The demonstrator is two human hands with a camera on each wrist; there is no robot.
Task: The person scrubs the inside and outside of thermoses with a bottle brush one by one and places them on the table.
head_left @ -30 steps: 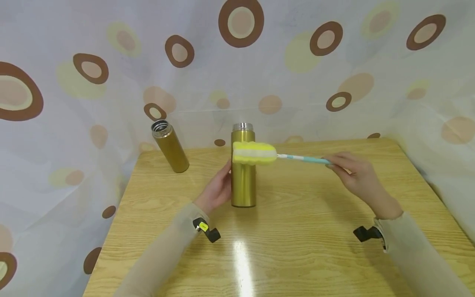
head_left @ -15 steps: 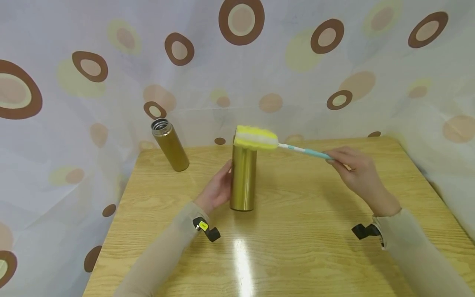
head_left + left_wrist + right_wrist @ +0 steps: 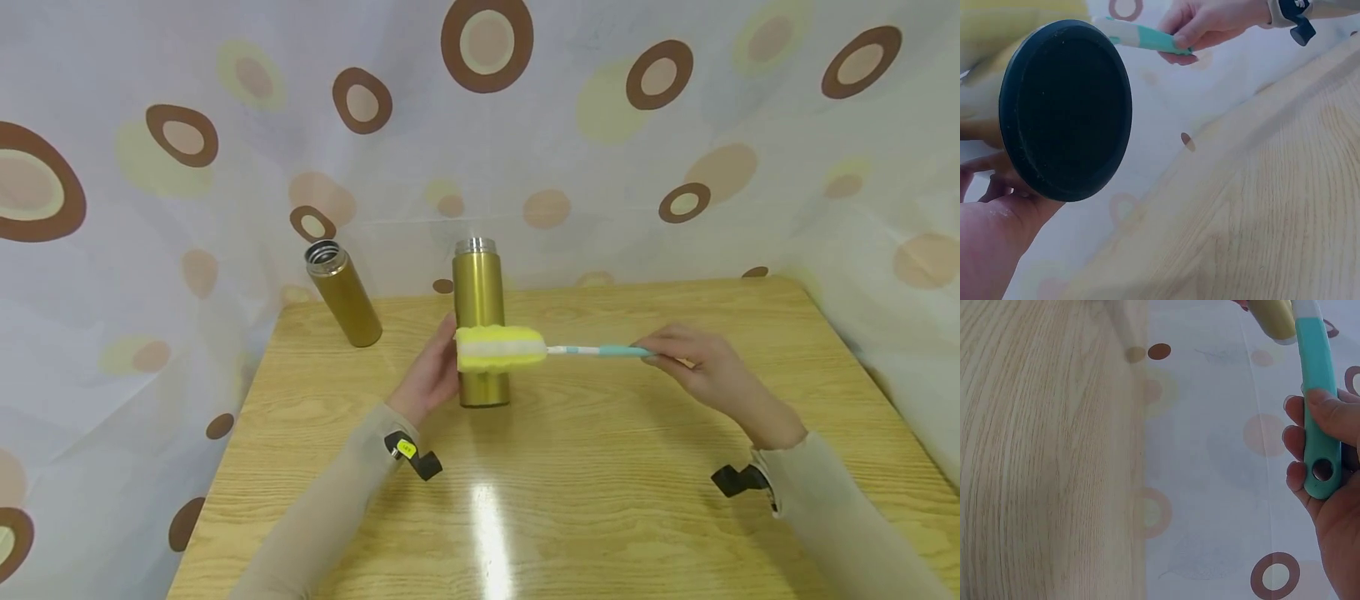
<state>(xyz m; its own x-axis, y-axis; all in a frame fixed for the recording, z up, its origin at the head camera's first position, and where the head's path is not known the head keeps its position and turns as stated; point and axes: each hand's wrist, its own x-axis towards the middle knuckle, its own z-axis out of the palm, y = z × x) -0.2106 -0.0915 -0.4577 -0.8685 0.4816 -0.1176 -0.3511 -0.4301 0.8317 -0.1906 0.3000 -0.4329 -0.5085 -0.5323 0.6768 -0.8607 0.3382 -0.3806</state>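
My left hand [image 3: 432, 372] grips a gold thermos bottle [image 3: 480, 287] from its left side, holding it up off the table. The bottle's steel mouth has no lid, and its dark base [image 3: 1066, 112] faces the left wrist camera. A bottle brush [image 3: 501, 348] with a yellow and white sponge head lies crosswise over the front of the bottle's lower half. My right hand [image 3: 697, 367] pinches the end of its teal handle [image 3: 1317, 375], thumb on one side and fingers curled on the other. The left fingers behind the bottle are mostly hidden.
A second gold bottle [image 3: 345, 296], also lidless, stands on the wooden table [image 3: 600, 500] at the back left. A curtain with brown circles [image 3: 487, 42] hangs behind the table and along its sides.
The brush head first rose to the bottle's neck, then came down to its lower half. The bottle has shifted slightly left and up. The second bottle has stayed put.
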